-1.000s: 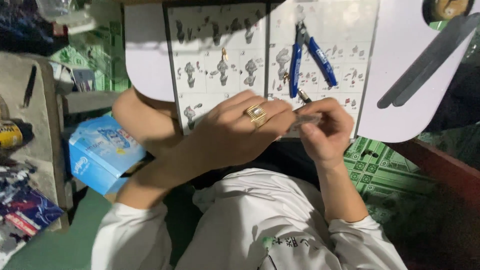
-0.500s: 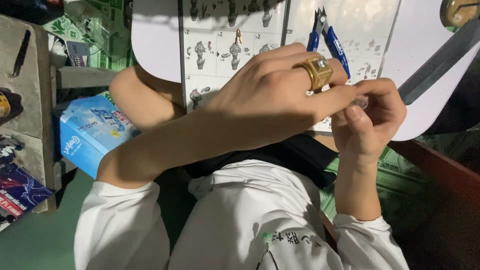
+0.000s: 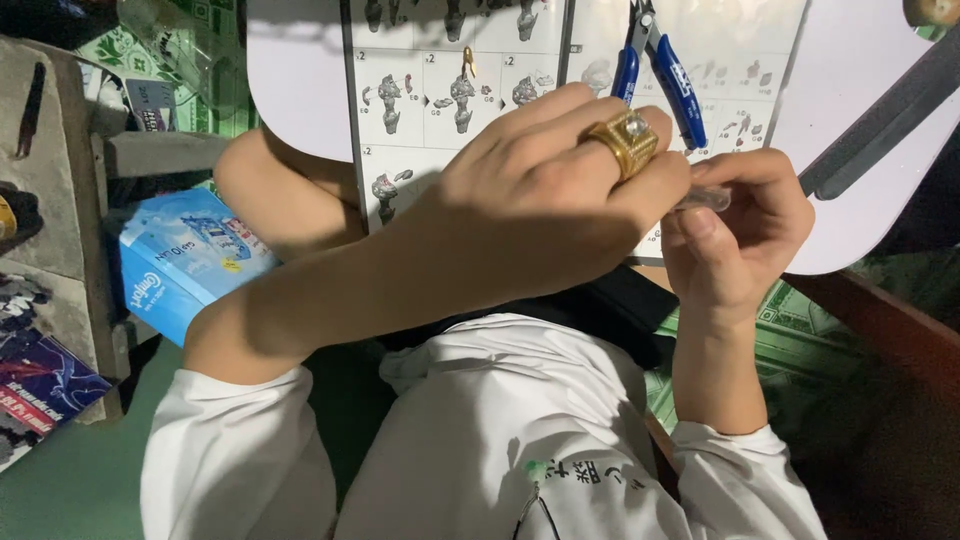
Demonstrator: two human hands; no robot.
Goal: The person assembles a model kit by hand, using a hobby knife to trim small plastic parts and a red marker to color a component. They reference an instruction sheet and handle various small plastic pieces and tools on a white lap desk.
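Fingers of both hands meet just over the near edge of the white table; my left hand reaches across from the left with its back turned up, the gold ring uppermost, fingers curled down and pinched onto a small clear piece; my right hand comes up from below, thumb and fingertips closed on the same piece from the other side; how much of the piece there is I cannot tell, since my left knuckles cover most of it; my left forearm crosses my lap in front of the white shirt. Beyond the hands an instruction sheet of small figure drawings lies flat on the table, blue-handled nippers resting on it just above my ring; a dark flat bar lies slantwise well to the right; a blue box sits low at the left beside my knee.
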